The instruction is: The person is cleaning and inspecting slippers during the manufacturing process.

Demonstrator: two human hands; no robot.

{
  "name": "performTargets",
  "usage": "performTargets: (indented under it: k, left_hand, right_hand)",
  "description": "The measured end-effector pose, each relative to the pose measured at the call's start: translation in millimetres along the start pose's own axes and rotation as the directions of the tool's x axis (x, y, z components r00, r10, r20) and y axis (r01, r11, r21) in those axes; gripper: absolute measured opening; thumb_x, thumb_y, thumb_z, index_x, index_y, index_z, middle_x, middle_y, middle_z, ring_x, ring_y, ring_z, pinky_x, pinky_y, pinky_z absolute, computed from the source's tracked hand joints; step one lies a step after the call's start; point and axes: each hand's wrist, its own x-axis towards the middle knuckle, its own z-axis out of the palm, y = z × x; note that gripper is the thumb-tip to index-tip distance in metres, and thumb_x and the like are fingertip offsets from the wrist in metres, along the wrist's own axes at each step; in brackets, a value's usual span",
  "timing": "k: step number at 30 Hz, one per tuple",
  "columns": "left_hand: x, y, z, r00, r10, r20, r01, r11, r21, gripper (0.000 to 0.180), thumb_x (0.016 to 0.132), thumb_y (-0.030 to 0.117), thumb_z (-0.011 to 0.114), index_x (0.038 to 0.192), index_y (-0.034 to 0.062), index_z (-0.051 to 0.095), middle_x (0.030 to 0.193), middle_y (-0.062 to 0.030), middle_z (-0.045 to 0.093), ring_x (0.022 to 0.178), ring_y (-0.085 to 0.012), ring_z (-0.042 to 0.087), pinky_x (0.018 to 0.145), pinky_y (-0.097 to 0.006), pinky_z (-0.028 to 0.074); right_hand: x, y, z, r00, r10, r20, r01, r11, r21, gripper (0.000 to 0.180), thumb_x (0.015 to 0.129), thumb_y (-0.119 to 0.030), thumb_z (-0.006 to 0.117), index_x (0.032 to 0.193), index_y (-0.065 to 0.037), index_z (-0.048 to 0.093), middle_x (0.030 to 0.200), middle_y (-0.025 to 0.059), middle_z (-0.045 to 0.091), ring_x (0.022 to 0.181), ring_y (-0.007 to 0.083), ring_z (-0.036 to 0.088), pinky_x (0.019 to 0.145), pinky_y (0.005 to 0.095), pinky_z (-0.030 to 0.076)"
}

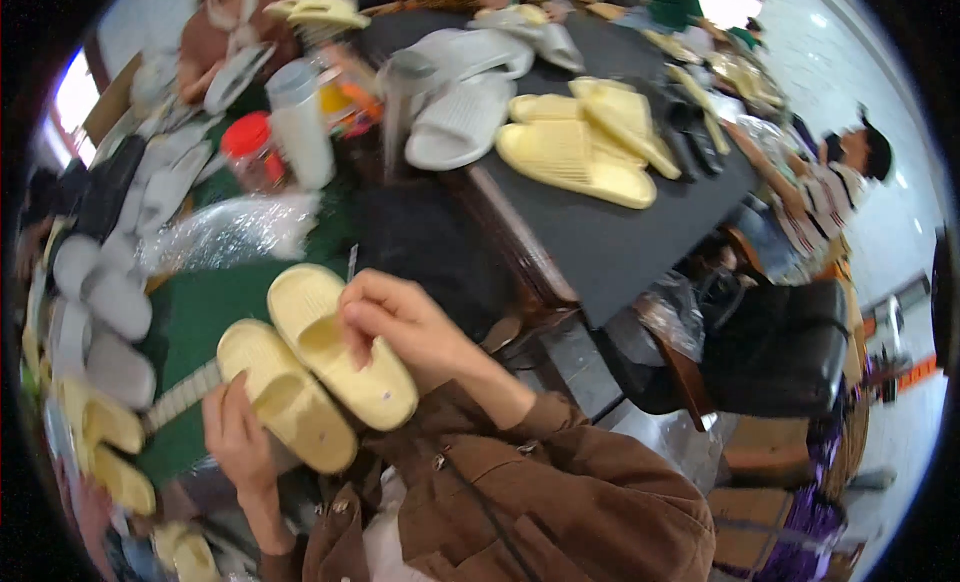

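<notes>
Two pale yellow slippers (315, 367) are held side by side, low over the green work surface (205, 312), just in front of the brown jacket (540, 492). The right hand (400, 327) is curled over the strap of the upper slipper, fingers closed on it. The left hand (238, 432) is wrapped around the heel end of the lower slipper from beneath, thumb up against its edge. Both grips appear firm, though motion blur hides the fingertips.

Pairing seems to be mid-way: the two slippers are brought together but not yet set down or bagged. Crumpled clear plastic wrap (230, 227) is seen just beyond them. Much is judged left to do. Grey slippers (110, 302) are lined up along the left edge, more yellow slippers (590, 147) and white ones (465, 92) are piled on the black table (620, 247) ahead. A seated person (830, 187) is noted at the far right.
</notes>
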Motion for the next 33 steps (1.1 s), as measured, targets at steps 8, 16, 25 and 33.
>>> performTargets:
  k: [8,16,25,33]
  left_hand:
    - [-26,27,-10,0.983,0.183,0.024,-0.184,0.981,0.068,0.027,0.068,-0.003,0.063,0.094,0.0007,0.064,0.089,-0.0105,0.059,0.074,-0.0272,0.058,0.065,-0.036,0.048]
    - [-67,25,-10,0.982,0.139,0.132,-0.146,0.988,0.048,0.032,0.066,0.0,0.066,0.097,0.0018,0.063,0.091,-0.0058,0.059,0.076,-0.0219,0.058,0.064,-0.032,0.047]
    - [-64,23,-12,0.997,0.076,-0.006,-0.073,0.968,0.24,0.017,0.072,0.002,0.067,0.088,0.0019,0.064,0.081,-0.006,0.058,0.069,-0.0213,0.057,0.058,-0.032,0.044]
    - [-80,16,-12,0.981,-0.068,0.183,0.026,0.975,0.22,0.014,0.074,0.003,0.065,0.087,0.0036,0.061,0.078,-0.0064,0.057,0.071,-0.0228,0.056,0.061,-0.033,0.044]
  right_hand:
    - [0,-5,-6,0.963,0.268,-0.01,-0.241,0.85,-0.469,0.034,0.086,0.001,0.055,0.118,-0.001,0.044,0.074,0.0068,0.06,0.064,0.0103,0.058,0.058,0.0243,0.049]
    - [-1,1,-7,0.907,0.405,0.117,-0.206,0.669,-0.715,0.008,0.084,0.0,0.055,0.091,0.003,0.058,0.069,0.0068,0.059,0.057,0.0097,0.057,0.053,0.0234,0.045]
    - [-1,20,-2,0.937,0.35,0.007,-0.223,0.614,-0.757,0.013,0.083,-0.001,0.055,0.092,0.005,0.062,0.069,0.0072,0.06,0.056,0.0098,0.057,0.049,0.0228,0.046]
    - [3,34,-10,0.975,0.216,-0.057,-0.183,0.625,-0.758,0.014,0.084,-0.002,0.053,0.093,0.006,0.061,0.07,0.0129,0.061,0.054,0.0149,0.059,0.05,0.0274,0.047]
